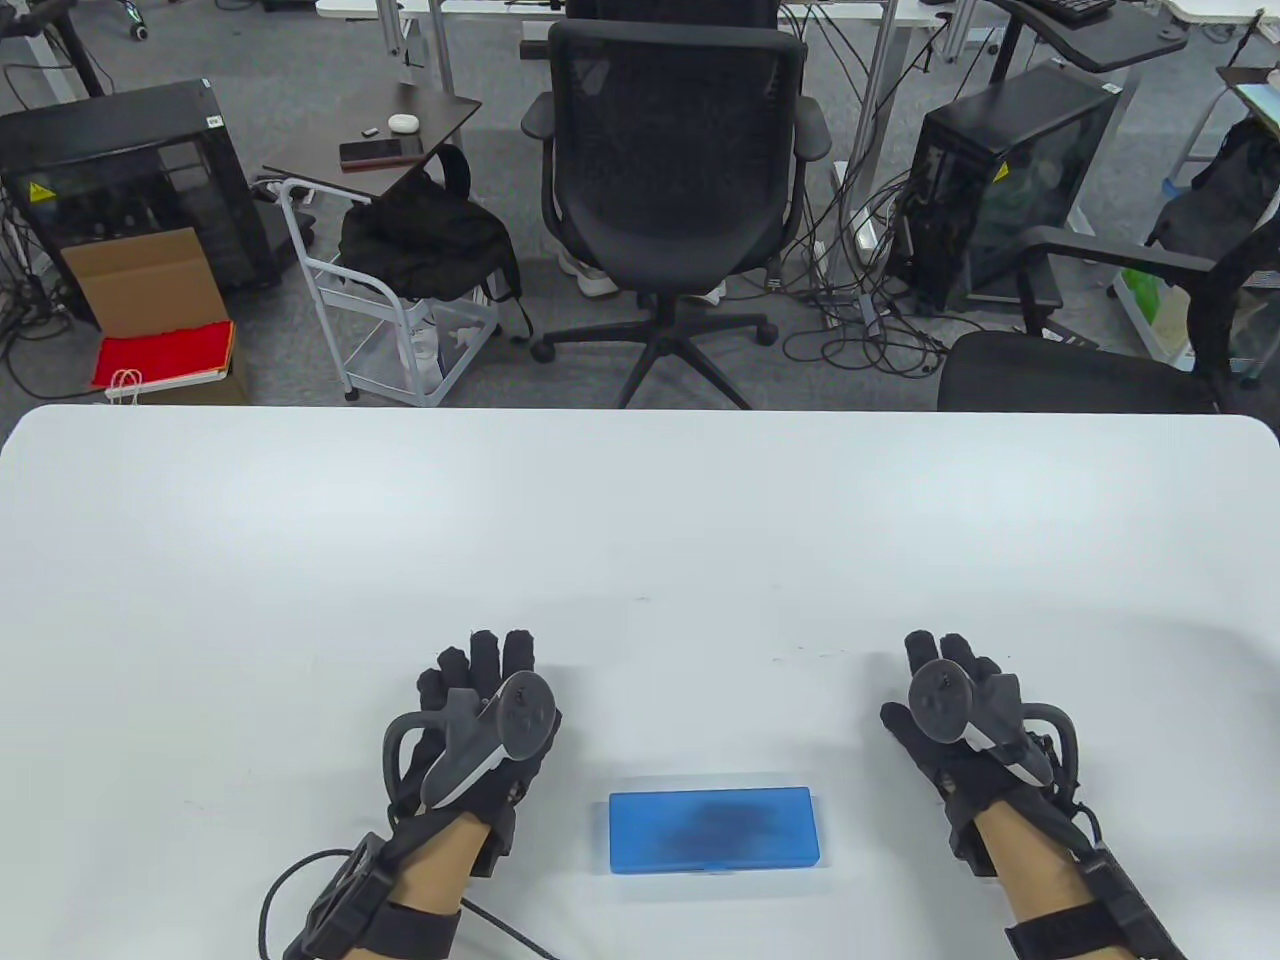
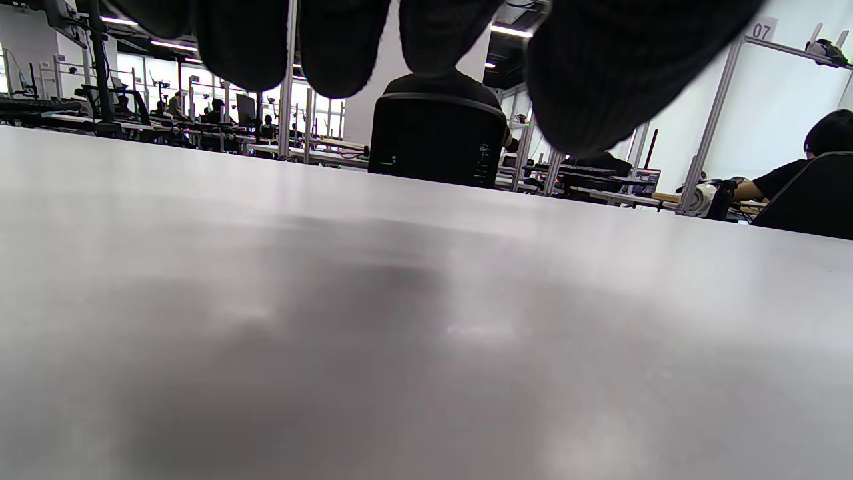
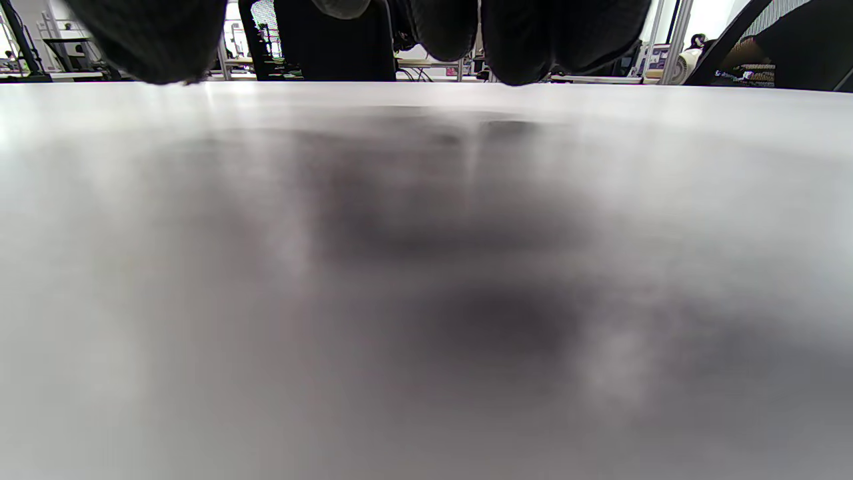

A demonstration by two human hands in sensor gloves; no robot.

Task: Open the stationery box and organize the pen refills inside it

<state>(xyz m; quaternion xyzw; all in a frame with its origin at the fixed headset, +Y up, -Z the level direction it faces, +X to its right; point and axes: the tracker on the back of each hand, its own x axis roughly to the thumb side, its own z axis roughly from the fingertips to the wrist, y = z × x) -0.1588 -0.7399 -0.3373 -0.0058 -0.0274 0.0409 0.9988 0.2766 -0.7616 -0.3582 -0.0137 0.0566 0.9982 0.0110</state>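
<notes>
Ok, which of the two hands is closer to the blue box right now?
The left hand. It lies flat just off the left end of the blue stationery box; the right hand rests farther out past the box's right end. Neither touches it.

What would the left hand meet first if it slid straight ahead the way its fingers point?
Nothing, as far as the table view shows: the left hand points up the bare white table. The blue box lies to its right, off that line.

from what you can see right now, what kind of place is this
Probably an office or lab workspace: a white table with a closed blue box on it, office chairs behind, computer towers and loose cables on the carpet.
</notes>
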